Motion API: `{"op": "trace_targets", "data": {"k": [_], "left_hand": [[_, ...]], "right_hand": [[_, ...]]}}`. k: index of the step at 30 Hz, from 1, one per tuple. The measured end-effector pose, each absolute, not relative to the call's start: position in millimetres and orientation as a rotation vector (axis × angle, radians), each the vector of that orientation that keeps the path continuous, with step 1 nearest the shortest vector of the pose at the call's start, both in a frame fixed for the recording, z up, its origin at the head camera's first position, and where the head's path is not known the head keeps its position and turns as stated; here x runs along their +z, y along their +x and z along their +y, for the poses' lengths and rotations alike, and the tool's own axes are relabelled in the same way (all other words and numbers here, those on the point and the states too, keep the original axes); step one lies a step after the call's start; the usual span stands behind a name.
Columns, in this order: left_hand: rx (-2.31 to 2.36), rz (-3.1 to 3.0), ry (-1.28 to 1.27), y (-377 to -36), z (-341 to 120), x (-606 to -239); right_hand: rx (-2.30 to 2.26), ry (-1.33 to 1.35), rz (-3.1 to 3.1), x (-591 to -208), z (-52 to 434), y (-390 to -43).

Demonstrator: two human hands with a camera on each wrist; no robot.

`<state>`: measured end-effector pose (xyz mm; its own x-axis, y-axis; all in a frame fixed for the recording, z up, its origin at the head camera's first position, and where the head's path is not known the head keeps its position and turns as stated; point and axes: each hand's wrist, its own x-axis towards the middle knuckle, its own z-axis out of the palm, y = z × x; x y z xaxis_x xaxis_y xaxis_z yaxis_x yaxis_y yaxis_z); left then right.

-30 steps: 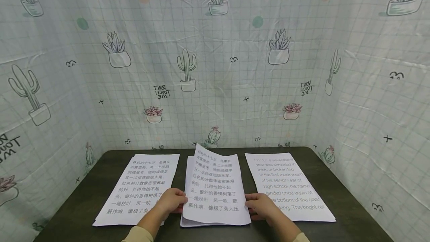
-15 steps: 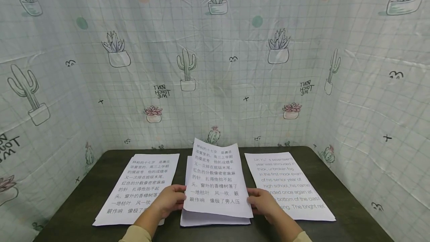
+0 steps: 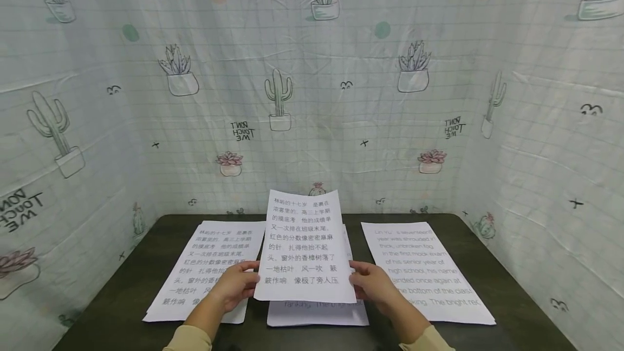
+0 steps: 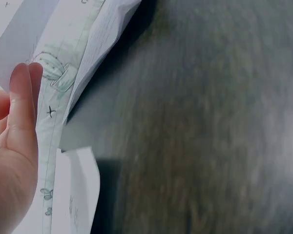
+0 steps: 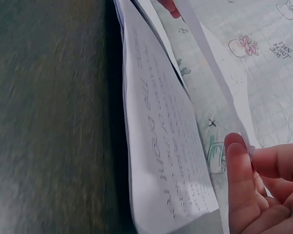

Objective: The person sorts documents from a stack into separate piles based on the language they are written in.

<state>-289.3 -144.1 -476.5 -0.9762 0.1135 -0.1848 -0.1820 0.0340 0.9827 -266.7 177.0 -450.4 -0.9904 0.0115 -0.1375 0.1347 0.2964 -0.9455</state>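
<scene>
Above middle stack (image 3: 318, 316), tilted printed paper (image 3: 302, 248), side edges pinched between fingers (image 5: 238, 163) of left hand (image 3: 234, 287) and right hand (image 3: 374, 285).

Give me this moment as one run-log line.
left grip: holds raised paper, left edge | right grip: holds right edge | beneath: middle stack | flanking: left stack, right stack

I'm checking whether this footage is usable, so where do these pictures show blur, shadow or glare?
Head view: fairly even light, print on the raised white paper sheet legible; left wrist view: dark brown tabletop blurred, pale glare at frame right; right wrist view: dark shadow beside the white printed paper stack.
</scene>
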Motion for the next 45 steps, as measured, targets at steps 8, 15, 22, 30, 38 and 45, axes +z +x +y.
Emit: {"op": "trace_targets", "data": {"k": [8,15,22,30,38,45], "left_hand": [[2.082,2.074,-0.05,-288,-163,-475],[2.116,2.075,-0.068,-285,-185,-476],[2.125,2.085,-0.108,-281,-205,-480],[2.124,2.124,-0.144,-277,-222,-479],[2.131,2.165,-0.238,-275,-236,-476],[2.102,2.206,-0.333,-273,-250,-477]], "right_hand": [[-1.792,0.086,2.416,-453,162,-276],[-1.787,0.029,2.376,-448,142,-278],[-1.772,-0.044,2.35,-446,122,-281],[-1.787,-0.076,2.317,-447,102,-283],[-1.812,-0.05,2.283,-450,83,-284],[-1.84,-0.056,2.235,-450,66,-283]]}}
